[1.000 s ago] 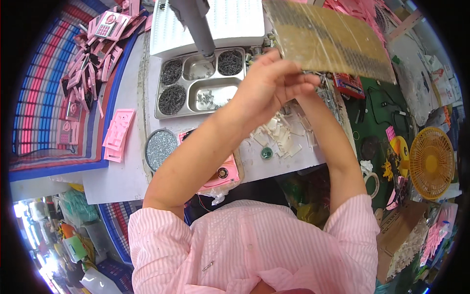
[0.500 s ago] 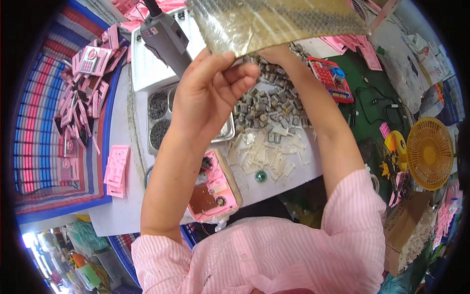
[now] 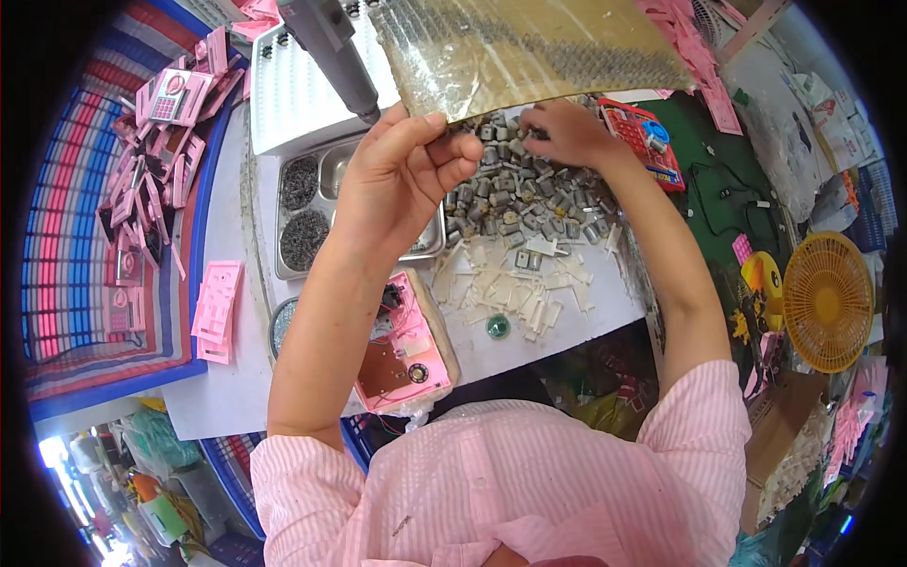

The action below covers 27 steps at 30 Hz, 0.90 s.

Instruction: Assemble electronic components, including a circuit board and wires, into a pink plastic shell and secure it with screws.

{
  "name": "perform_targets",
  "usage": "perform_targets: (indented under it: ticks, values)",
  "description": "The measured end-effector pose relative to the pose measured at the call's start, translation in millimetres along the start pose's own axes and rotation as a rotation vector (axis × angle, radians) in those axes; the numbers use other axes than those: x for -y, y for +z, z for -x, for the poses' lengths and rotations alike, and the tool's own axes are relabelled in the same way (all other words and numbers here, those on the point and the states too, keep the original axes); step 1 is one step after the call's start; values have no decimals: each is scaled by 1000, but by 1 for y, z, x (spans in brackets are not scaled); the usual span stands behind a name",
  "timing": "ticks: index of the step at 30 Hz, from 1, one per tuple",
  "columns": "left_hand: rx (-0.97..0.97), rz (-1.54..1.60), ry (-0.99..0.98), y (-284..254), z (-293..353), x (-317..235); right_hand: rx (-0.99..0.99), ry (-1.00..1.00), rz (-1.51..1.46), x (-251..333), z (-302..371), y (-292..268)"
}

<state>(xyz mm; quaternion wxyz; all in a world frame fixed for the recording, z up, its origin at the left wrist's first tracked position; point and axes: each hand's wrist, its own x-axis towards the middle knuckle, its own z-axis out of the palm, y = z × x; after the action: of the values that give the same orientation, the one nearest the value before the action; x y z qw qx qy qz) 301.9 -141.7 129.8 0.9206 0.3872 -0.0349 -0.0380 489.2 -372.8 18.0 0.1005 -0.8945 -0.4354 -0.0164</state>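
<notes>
In the head view, printing shows on the red package [image 3: 652, 151], right of the heap of small grey motors [image 3: 529, 194], too small to read. The tan sheet [image 3: 539, 47] is held up beyond the heap, partly screening its far side; its long axis runs left to right, the near edge slanting slightly away toward the right. It looks glossy, as if under clear film, with bands of small dark-grey bits across it. The left hand [image 3: 392, 175], left of the heap, pinches the sheet's near-left corner between thumb and finger. The right hand [image 3: 572, 132] reaches into the heap's far-right part, fingers curled; whether it grips a motor I cannot tell. The motors point every which way, cylindrical and metallic. Off-white plastic pieces [image 3: 515, 293] lie on the counter [image 3: 227, 397] just nearside of the heap.
</notes>
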Motion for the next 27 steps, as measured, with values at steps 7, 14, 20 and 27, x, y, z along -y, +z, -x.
perform_targets:
  ticks: [7, 14, 20, 27]
  values:
    - [-44, -6, -50, -35, 12, 14, -214, -44, -17, 31, 40, -4]
    - [29, 21, -137, -46, -9, 36, -335, 20, 14, -27, -13, 39]
    - [-8, 29, -202, -66, 5, 45, -334, 60, 127, 18, 46, 26]
    - [25, 52, -305, -77, -8, 64, -356, 101, 69, 53, 102, 25]
